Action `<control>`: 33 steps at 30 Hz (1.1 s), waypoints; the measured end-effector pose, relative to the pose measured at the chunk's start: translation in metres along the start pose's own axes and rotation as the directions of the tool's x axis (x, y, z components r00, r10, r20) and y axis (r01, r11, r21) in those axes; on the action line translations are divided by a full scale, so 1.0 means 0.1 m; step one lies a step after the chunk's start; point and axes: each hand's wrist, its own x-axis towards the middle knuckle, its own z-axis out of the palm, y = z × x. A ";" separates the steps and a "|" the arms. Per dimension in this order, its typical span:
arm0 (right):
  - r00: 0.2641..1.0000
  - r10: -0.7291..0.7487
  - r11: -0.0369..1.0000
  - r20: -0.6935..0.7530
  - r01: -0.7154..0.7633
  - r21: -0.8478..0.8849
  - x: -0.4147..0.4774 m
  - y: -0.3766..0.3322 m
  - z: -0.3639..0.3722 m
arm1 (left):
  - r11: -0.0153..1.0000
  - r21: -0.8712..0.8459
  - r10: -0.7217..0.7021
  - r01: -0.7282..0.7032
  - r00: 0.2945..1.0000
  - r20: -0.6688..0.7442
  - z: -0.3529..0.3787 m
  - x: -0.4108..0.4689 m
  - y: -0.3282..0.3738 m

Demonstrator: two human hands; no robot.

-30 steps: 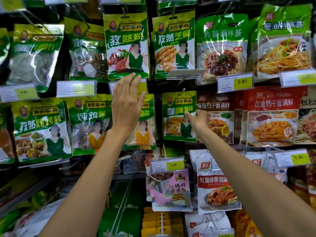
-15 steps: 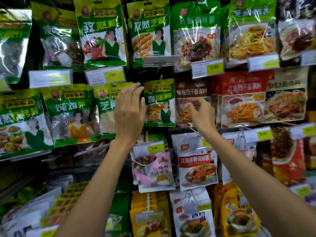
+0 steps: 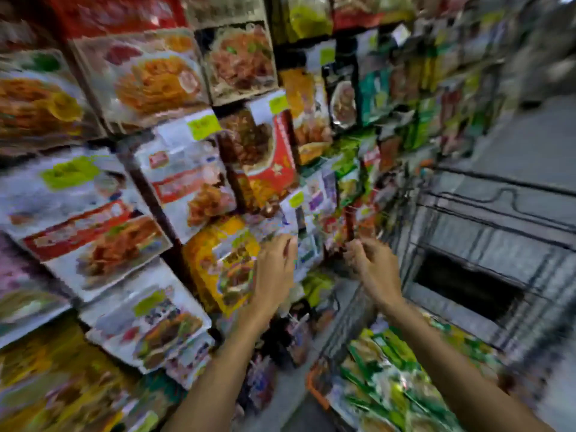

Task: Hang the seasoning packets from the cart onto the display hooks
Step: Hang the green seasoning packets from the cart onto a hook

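The picture is heavily motion-blurred. Green seasoning packets lie piled in the wire cart at the lower right. The display wall of hanging packets fills the left half. My left hand is raised in front of a yellow packet, fingers loosely bent, with nothing in it. My right hand hovers beside it above the cart, fingers loosely curled and apparently empty, though blur hides any detail.
White and red sauce packets and yellow price tags hang in rows on the wall. The grey aisle floor runs off to the upper right past the cart.
The view has swung down and to the right, from the green packets on the hooks toward the cart. Both hands have left the display and dropped lower, closer together.
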 end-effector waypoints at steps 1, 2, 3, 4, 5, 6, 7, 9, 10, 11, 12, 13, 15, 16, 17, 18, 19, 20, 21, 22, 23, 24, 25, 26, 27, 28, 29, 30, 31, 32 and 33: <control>0.997 0.071 0.995 -0.013 -0.072 -0.069 -0.01 0.28 -0.10 | 0.999 -0.022 -0.023 0.025 0.997 0.069 0.28 -0.02 -0.03; 0.990 0.139 0.982 -0.032 -0.141 -0.122 -0.03 0.56 -0.18 | 0.998 -0.035 -0.041 0.046 0.991 0.128 0.54 -0.04 -0.06; 0.977 0.204 0.965 -0.058 -0.211 -0.154 -0.05 0.82 -0.26 | 0.997 -0.045 -0.050 0.059 0.982 0.182 0.78 -0.06 -0.10; 0.959 0.268 0.944 -0.092 -0.281 -0.174 -0.07 1.08 -0.32 | 0.996 -0.058 -0.050 0.065 0.971 0.235 1.02 -0.06 -0.14; 0.937 0.326 0.920 -0.128 -0.345 -0.187 -0.09 1.32 -0.38 | 0.996 -0.064 -0.044 0.065 0.956 0.289 1.24 -0.06 -0.18; 0.911 0.380 0.893 -0.162 -0.407 -0.190 -0.12 1.55 -0.42 | 0.996 -0.065 -0.036 0.062 0.938 0.344 1.46 -0.06 -0.24; 0.882 0.430 0.866 -0.192 -0.463 -0.188 -0.16 1.78 -0.45 | 0.996 -0.072 -0.027 0.061 0.917 0.397 1.69 -0.05 -0.31; 0.817 0.520 0.806 -0.249 -0.566 -0.173 -0.23 2.20 -0.48 | 0.994 -0.077 -0.027 0.077 0.862 0.506 2.13 -0.06 -0.48; 0.783 0.558 0.774 -0.276 -0.610 -0.166 -0.27 2.40 -0.47 | 0.995 -0.059 -0.031 0.076 0.832 0.554 2.34 -0.07 -0.57; 0.748 0.593 0.739 -0.297 -0.652 -0.167 -0.31 2.60 -0.45 | 0.996 -0.042 -0.037 0.077 0.804 0.593 2.54 -0.10 -0.66; 0.716 0.624 0.702 -0.314 -0.690 -0.178 -0.35 2.78 -0.42 | 0.996 -0.029 -0.049 0.086 0.778 0.627 2.73 -0.14 -0.75; 0.687 0.647 0.664 -0.331 -0.721 -0.197 -0.40 2.96 -0.38 | 0.995 -0.015 -0.065 0.099 0.750 0.658 2.92 -0.19 -0.84; 0.623 0.693 0.586 -0.362 -0.780 -0.219 -0.50 3.29 -0.31 | 0.989 0.022 -0.116 0.147 0.671 0.732 3.24 -0.33 -1.02; 0.586 0.721 0.546 -0.370 -0.809 -0.217 -0.56 3.44 -0.28 | 0.984 0.039 -0.140 0.172 0.632 0.762 3.39 -0.41 -1.11; 0.551 0.745 0.511 -0.375 -0.834 -0.211 -0.62 3.59 -0.25 | 0.982 0.055 -0.156 0.181 0.603 0.783 3.53 -0.49 -1.20; 0.519 0.766 0.480 -0.380 -0.854 -0.200 -0.68 3.74 -0.23 | 0.980 0.079 -0.172 0.184 0.573 0.801 3.66 -0.57 -1.30; 0.491 0.783 0.451 -0.381 -0.871 -0.196 -0.75 3.87 -0.22 | 0.979 0.099 -0.184 0.181 0.546 0.817 3.76 -0.64 -1.39; 0.471 0.798 0.423 -0.377 -0.882 -0.206 -0.82 3.99 -0.21 | 0.976 0.114 -0.195 0.184 0.524 0.829 3.87 -0.71 -1.47; 0.459 0.808 0.401 -0.370 -0.888 -0.226 -0.87 4.09 -0.21 | 0.980 0.124 -0.188 0.158 0.499 0.846 3.96 -0.78 -1.55; 0.452 0.817 0.384 -0.359 -0.890 -0.246 -0.91 4.18 -0.21 | 0.978 0.145 -0.198 0.148 0.466 0.862 4.05 -0.82 -1.61; 0.450 0.823 0.374 -0.348 -0.889 -0.264 -0.93 4.27 -0.23 | 0.975 0.181 -0.221 0.130 0.443 0.869 4.13 -0.86 -1.66; 0.446 0.827 0.361 -0.343 -0.888 -0.284 -0.95 4.35 -0.25 | 0.966 0.229 -0.258 0.118 0.409 0.876 4.20 -0.90 -1.70; 0.439 0.829 0.341 -0.346 -0.888 -0.310 -0.97 4.43 -0.27 | 0.957 0.270 -0.291 0.110 0.365 0.884 4.26 -0.93 -1.72; 0.431 0.832 0.313 -0.350 -0.884 -0.347 -0.98 4.50 -0.29 | 0.949 0.305 -0.310 0.075 0.369 0.876 4.32 -0.94 -1.74; 0.429 0.835 0.288 -0.344 -0.875 -0.390 -0.99 4.57 -0.31 | 0.944 0.330 -0.307 0.018 0.417 0.855 4.37 -0.96 -1.76; 0.436 0.837 0.278 -0.332 -0.860 -0.427 -1.01 4.62 -0.32 | 0.935 0.349 -0.288 -0.054 0.459 0.841 4.39 -0.98 -1.75; 0.444 0.835 0.281 -0.325 -0.852 -0.441 -1.02 4.65 -0.33 | 0.919 0.383 -0.298 -0.094 0.470 0.831 4.40 -0.98 -1.73; 0.445 0.833 0.288 -0.329 -0.856 -0.430 -1.02 4.67 -0.33 | 0.906 0.411 -0.315 -0.100 0.488 0.814 4.42 -0.99 -1.73; 0.436 0.830 0.287 -0.348 -0.869 -0.404 -1.02 4.67 -0.33 | 0.895 0.436 -0.337 -0.091 0.501 0.797 4.44 -1.00 -1.72; 0.423 0.825 0.280 -0.374 -0.882 -0.380 -1.03 4.68 -0.33 | 0.892 0.450 -0.366 -0.048 0.509 0.779 4.46 -1.00 -1.71; 0.410 0.819 0.269 -0.401 -0.892 -0.364 -1.03 4.68 -0.33 | 0.892 0.451 -0.382 -0.015 0.508 0.772 4.46 -1.00 -1.68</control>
